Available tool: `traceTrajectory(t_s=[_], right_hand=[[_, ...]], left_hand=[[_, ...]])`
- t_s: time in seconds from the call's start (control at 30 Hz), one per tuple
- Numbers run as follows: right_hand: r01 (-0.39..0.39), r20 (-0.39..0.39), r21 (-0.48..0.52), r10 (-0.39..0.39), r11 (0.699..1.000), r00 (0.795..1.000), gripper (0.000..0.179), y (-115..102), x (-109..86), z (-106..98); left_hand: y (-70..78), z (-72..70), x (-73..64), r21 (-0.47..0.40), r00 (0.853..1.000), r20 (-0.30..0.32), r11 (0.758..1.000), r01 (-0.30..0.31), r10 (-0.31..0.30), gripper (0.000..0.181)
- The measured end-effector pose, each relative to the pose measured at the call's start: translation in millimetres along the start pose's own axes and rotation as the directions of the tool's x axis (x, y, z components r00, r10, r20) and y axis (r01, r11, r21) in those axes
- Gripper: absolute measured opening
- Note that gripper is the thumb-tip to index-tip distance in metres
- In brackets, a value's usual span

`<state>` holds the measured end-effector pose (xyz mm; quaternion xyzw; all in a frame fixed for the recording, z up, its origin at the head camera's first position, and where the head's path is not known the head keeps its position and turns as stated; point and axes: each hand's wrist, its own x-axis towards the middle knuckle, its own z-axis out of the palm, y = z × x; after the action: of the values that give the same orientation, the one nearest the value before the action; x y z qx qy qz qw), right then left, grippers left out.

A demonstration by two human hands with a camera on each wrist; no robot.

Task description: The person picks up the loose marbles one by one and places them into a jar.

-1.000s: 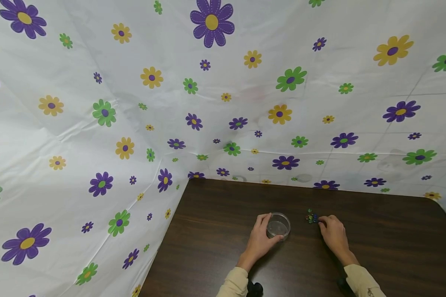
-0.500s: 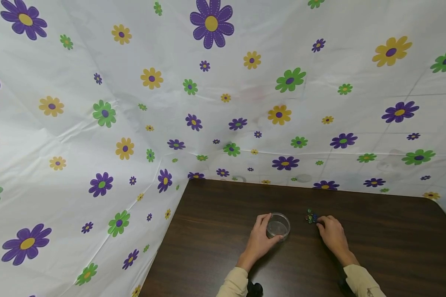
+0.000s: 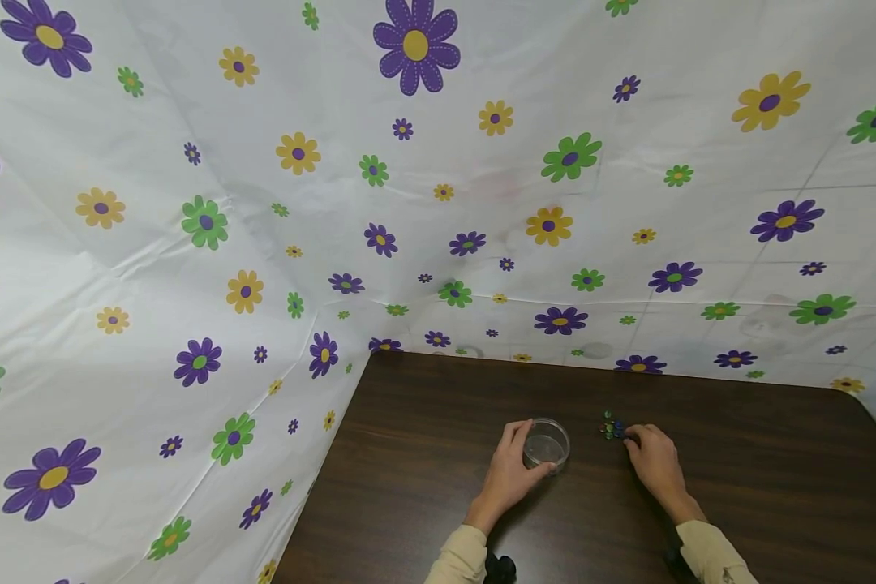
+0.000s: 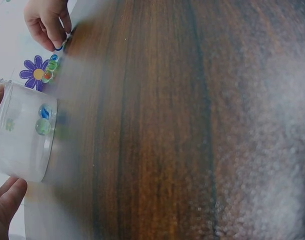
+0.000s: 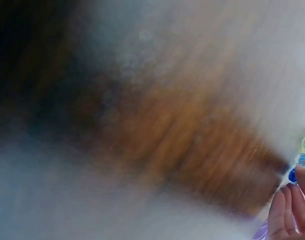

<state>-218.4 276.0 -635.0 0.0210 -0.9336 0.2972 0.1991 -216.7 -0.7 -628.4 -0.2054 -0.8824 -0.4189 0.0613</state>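
Little moved: left hand (image 3: 509, 470) grips clear jar (image 4: 20, 145), right hand (image 3: 655, 464) pinches half-hidden blue marble (image 5: 292, 175).

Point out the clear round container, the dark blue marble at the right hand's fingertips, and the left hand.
Clear round container (image 4: 20, 145): left wrist view, transparent side wall.
Dark blue marble (image 5: 292, 175): right wrist view, middle of its visible side.
Left hand (image 3: 508, 474): head view, back of the hand.

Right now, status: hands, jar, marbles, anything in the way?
Left hand gripping clear jar. Right hand pinching blue marble. Other marbles clustered beside it; no obstacle seen between jar and marbles.
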Motion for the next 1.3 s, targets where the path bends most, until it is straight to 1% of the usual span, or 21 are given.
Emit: traceTrajectory(t_s=[0.5, 0.83, 1.03, 1.3], right_hand=[[0.025, -0.064, 0.004, -0.025, 1.0, 0.998, 0.01, 2.6, 0.8, 0.8], [0.006, -0.088, 0.04, -0.002, 0.999, 0.996, 0.009, 1.8, -0.7, 1.2], [0.021, -0.118, 0.051, -0.015, 0.998, 0.993, 0.009, 1.8, -1.8, 1.9], [0.027, -0.141, 0.059, -0.018, 0.998, 0.99, 0.009, 1.7, -1.5, 2.6]], left_hand=[[-0.2, 0.8, 0.3, 0.008, 1.0, -0.002, 1.0, 0.003, -0.003, 0.078], [0.2, 0.4, 0.2, 0.011, 1.0, 0.002, 1.0, 0.006, -0.006, 0.078], [0.5, 0.1, 0.0, 0.011, 1.0, 0.005, 1.0, 0.008, -0.008, 0.077], [-0.8, 0.7, -0.7, 0.004, 1.0, 0.005, 1.0, 0.008, -0.008, 0.077]])
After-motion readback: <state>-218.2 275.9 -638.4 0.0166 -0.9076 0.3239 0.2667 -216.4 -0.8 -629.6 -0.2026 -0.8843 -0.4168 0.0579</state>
